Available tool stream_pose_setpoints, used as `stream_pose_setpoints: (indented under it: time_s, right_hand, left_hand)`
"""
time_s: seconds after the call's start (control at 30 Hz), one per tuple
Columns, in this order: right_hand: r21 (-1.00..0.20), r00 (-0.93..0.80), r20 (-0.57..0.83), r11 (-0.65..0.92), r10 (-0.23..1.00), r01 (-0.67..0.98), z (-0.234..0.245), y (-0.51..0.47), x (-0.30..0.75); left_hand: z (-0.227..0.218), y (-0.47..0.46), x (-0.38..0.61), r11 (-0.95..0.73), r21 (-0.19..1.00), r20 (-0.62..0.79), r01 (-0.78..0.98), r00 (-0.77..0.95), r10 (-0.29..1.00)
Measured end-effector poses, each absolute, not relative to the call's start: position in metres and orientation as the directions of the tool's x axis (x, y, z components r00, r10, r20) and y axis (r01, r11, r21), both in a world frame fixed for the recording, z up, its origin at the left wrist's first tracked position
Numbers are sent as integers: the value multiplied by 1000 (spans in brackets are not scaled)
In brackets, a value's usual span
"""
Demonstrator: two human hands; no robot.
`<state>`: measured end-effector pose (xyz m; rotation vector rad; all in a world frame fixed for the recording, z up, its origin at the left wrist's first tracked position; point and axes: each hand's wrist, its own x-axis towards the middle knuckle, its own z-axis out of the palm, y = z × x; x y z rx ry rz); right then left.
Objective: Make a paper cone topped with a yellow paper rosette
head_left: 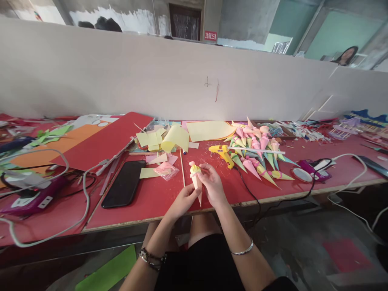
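A small craft ice-cream cone (197,182) with a pale peach cone, a yellow top and a pink ball stands upright, tip down, between my hands near the table's front edge. My left hand (187,198) is closed on the lower cone. With bent fingers, my right hand (211,182) holds the cone's upper right side. Right of them lies a yellow glue gun (223,154) with a long pale stick running out behind it. Beyond it is a pile of finished-looking paper cones (254,147) in pink, green and yellow. Left of my hands lies a thin wooden stick (182,167).
A black phone (123,184) lies at left on the red table (163,202). Yellow sheets (176,138) and a plastic bag (167,171) sit behind. Purple power strips (26,197) with white cables flank the work area. A white partition (169,81) stands behind; a person shows beyond it.
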<state>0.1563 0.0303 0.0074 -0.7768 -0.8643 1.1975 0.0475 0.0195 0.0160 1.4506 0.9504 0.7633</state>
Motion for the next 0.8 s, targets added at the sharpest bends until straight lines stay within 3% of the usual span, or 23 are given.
stream_pose_setpoints:
  time_s: [0.4, 0.8]
  right_hand:
    - [-861, 102, 126, 160, 987, -483, 7, 29, 154]
    - [-923, 130, 154, 190, 979, -335, 6, 30, 157]
  left_hand:
    - [13, 21, 47, 5, 991, -67, 134, 465, 883]
    - [18, 21, 51, -64, 978, -18, 199, 383, 924]
